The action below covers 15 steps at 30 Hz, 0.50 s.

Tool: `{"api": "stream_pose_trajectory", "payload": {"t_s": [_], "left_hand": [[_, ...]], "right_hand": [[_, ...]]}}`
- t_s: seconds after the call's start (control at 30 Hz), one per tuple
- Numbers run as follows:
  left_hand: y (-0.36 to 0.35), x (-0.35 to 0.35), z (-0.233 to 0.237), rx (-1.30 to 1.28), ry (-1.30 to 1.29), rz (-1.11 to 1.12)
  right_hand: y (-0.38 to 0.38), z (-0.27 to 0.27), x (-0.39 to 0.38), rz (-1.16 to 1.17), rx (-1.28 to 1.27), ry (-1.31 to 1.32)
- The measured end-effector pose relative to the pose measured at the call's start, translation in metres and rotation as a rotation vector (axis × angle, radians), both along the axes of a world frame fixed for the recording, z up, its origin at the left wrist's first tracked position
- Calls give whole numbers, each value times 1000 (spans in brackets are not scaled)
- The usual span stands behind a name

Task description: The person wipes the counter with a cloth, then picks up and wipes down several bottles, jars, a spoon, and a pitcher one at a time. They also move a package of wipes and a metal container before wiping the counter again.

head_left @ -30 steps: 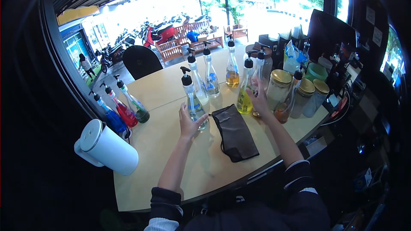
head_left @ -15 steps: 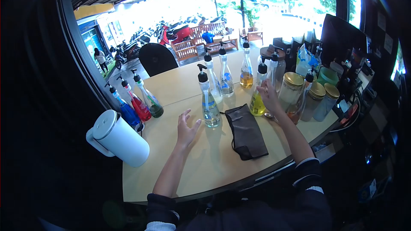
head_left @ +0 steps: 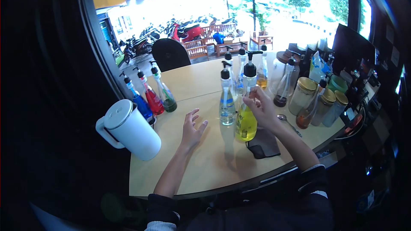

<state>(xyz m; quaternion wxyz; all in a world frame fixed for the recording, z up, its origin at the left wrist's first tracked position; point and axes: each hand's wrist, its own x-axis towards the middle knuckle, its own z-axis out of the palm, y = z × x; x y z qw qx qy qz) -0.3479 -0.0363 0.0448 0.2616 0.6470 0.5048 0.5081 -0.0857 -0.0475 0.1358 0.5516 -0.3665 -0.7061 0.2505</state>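
My right hand (head_left: pixel 262 110) is closed round the neck of a pump bottle with yellow liquid (head_left: pixel 246 127), which is upright in front of the dark folded cloth (head_left: pixel 269 142) and overlaps it in view. Just left of it stands a pump bottle of clear liquid (head_left: pixel 227 108) with a black pump top. My left hand (head_left: pixel 194 130) hovers above the table (head_left: pixel 201 167), fingers spread and nothing in them. To the right of my right wrist lies a metal spoon (head_left: pixel 282 117).
A white pitcher (head_left: pixel 133 130) stands at the left edge, near blue (head_left: pixel 142 108), red (head_left: pixel 154 102) and green (head_left: pixel 169 102) pump bottles. More pump bottles stand behind. Gold-lidded jars (head_left: pixel 301 97) crowd the right side. A black chair (head_left: pixel 170 54) is beyond the table.
My right hand has brought the yellow bottle toward me and left, from behind the cloth to in front of it. My left hand stays open. The whole view has shifted slightly.
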Motion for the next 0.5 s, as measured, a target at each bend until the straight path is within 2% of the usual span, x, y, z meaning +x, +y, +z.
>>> {"api": "stream_pose_trajectory", "payload": {"t_s": [0.07,0.13,0.17,0.23,0.27,0.33,0.4,0.5], "left_hand": [[-2,-20,-8,-12,30,32],[-2,-41,-16,-8,262,72],[-4,-51,-21,-13,262,85],[-11,-70,-24,-223,570,81],[-13,-76,-25,-227,570,90],[-15,-83,-35,-465,871,71],[-22,-87,-48,-415,873,80],[-25,-87,-54,-375,881,81]], "right_hand": [[0,-2,-27,54,-10,-1],[2,-6,-56,124,36,23],[2,-5,-69,121,6,-14],[12,-9,-99,132,18,-21],[21,-13,-114,131,34,-29],[45,-24,-143,158,49,6],[67,-28,-169,117,-19,16],[101,-32,-204,58,28,-6]]}}
